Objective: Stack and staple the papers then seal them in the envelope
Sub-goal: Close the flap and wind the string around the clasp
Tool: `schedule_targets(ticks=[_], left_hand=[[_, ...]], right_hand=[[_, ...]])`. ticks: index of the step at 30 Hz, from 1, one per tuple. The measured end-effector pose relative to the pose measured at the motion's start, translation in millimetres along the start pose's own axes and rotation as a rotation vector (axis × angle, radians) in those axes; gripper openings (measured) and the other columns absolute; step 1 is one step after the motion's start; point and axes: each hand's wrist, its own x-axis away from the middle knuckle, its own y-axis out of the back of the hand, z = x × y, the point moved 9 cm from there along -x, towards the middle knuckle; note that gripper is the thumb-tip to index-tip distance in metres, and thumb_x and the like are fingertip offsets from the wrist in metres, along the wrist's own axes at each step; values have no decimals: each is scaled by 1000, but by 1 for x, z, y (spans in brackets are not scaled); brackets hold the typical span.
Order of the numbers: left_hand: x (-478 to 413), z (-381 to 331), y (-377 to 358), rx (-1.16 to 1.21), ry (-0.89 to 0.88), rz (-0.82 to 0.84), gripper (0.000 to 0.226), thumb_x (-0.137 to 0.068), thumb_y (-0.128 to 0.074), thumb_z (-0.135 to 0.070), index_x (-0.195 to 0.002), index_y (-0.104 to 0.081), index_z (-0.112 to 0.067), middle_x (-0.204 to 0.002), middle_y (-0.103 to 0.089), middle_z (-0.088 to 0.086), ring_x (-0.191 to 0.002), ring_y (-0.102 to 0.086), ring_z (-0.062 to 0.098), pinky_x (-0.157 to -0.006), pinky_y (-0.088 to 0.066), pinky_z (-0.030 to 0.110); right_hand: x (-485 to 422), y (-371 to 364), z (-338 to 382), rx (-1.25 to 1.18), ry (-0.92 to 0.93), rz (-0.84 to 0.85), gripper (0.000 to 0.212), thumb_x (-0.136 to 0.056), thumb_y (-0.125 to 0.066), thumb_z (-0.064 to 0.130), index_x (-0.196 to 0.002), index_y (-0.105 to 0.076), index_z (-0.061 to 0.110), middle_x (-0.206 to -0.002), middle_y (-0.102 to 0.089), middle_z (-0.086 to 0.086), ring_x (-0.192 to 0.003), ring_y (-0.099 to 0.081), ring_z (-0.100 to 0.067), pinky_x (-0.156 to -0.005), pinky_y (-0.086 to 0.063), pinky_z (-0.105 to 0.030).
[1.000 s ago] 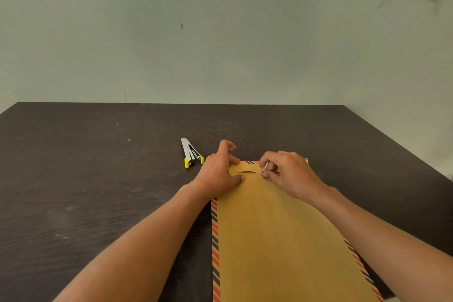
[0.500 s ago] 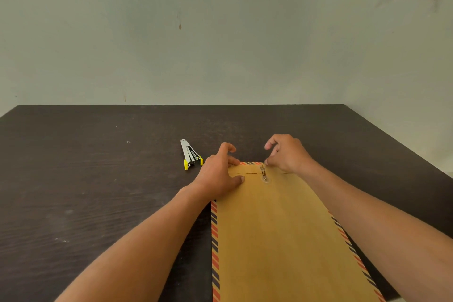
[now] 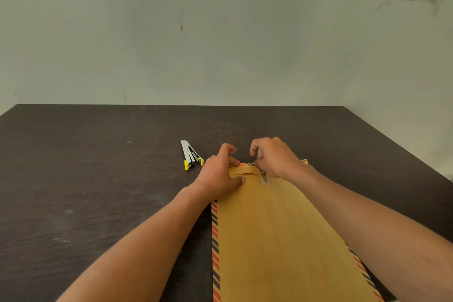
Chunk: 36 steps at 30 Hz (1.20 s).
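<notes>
A long brown envelope (image 3: 277, 235) with red and dark striped edges lies flat on the dark table, its flap end away from me. A small metal clasp (image 3: 264, 176) over a round washer sits near that far end. My left hand (image 3: 218, 174) presses on the envelope's far left corner, thumb flat on the paper. My right hand (image 3: 274, 157) rests at the far edge just beyond the clasp, fingers curled and fingertips touching the flap edge. No papers are visible outside the envelope.
A silver stapler with yellow ends (image 3: 190, 154) lies on the dark wooden table (image 3: 85, 179) just left of my left hand. A pale wall rises behind the table's far edge, and the table's right edge runs close to the envelope.
My right hand slid from on top of the clasp to the envelope's far edge, uncovering the clasp. My left hand kept pressing the same corner.
</notes>
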Motion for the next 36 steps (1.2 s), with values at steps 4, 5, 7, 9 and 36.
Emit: schedule_targets(ticks=[4, 5, 7, 9, 36], left_hand=[[2, -6, 1, -141, -67, 0, 39, -87, -73, -33, -121, -57, -25, -125, -63, -8, -122, -50, 16, -93, -38, 25], [4, -9, 1, -184, -96, -1, 31, -89, -70, -34, -118, -61, -25, -128, -62, -7, -123, -48, 17, -94, -37, 25], [7, -15, -1, -253, -157, 2, 25, -93, -66, -35, -116, -65, -24, -133, -60, -6, -126, -47, 18, -99, -38, 28], [13, -21, -2, -297, -202, 2, 24, -95, -61, -33, -117, -67, -24, -135, -59, -6, -127, -46, 17, -102, -39, 29], [147, -29, 10, -406, -100, -25, 32, -95, -55, -47, -122, -65, -33, -134, -55, -8, -125, -48, 14, -103, -45, 33]], right_hand=[[11, 8, -1, -115, 31, 0, 11, -89, -75, 17, -95, -69, 24, -78, -71, 11, -84, -68, -12, -84, -59, -41], [15, 11, -2, -156, 28, -10, 10, -90, -74, 18, -97, -70, 23, -84, -71, 10, -86, -67, -11, -83, -59, -39], [22, 18, -7, -199, 21, -34, 10, -90, -73, 19, -99, -71, 21, -92, -70, 8, -89, -66, -11, -82, -59, -35], [29, 24, -16, -209, 3, -52, 11, -90, -73, 22, -101, -71, 22, -95, -69, 8, -90, -65, -12, -81, -57, -33], [175, 20, -99, -230, -564, -61, 23, -85, -67, 17, -79, -45, 19, -75, -48, 1, -67, -51, -18, -53, -36, -29]])
